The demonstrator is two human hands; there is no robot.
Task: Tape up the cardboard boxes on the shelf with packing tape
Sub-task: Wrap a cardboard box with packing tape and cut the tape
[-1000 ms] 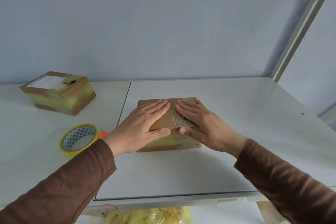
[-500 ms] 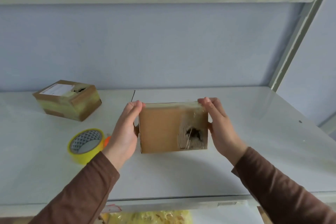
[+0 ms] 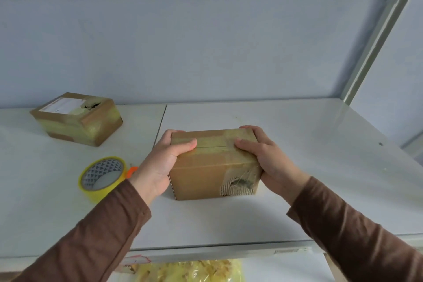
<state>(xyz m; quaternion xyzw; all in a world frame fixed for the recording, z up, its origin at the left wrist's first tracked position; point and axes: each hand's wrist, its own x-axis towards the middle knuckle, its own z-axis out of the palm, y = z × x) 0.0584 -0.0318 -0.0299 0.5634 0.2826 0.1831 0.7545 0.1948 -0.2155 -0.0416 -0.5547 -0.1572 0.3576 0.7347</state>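
A small brown cardboard box (image 3: pixel 206 171) stands on the white shelf (image 3: pixel 297 144) in the middle of the head view. Its top seam carries yellowish tape, and a torn patch shows on the lower right of its near face. My left hand (image 3: pixel 160 165) grips its left end, thumb over the top. My right hand (image 3: pixel 267 160) grips its right end the same way. A roll of yellow packing tape (image 3: pixel 103 177) lies flat to the left, close to my left wrist. A second taped box (image 3: pixel 76 118) with a white label sits at the back left.
An orange object (image 3: pixel 132 170) peeks out behind the tape roll. A seam (image 3: pixel 160 126) splits the shelf into two panels. A metal upright (image 3: pixel 377 36) rises at the right, and a shelf board runs overhead. A yellow plastic bag (image 3: pixel 190 271) lies below the front edge.
My hands went from pressing flat on the box's top to gripping its ends. They lifted and turned it, and it now stands on the shelf with another face up.
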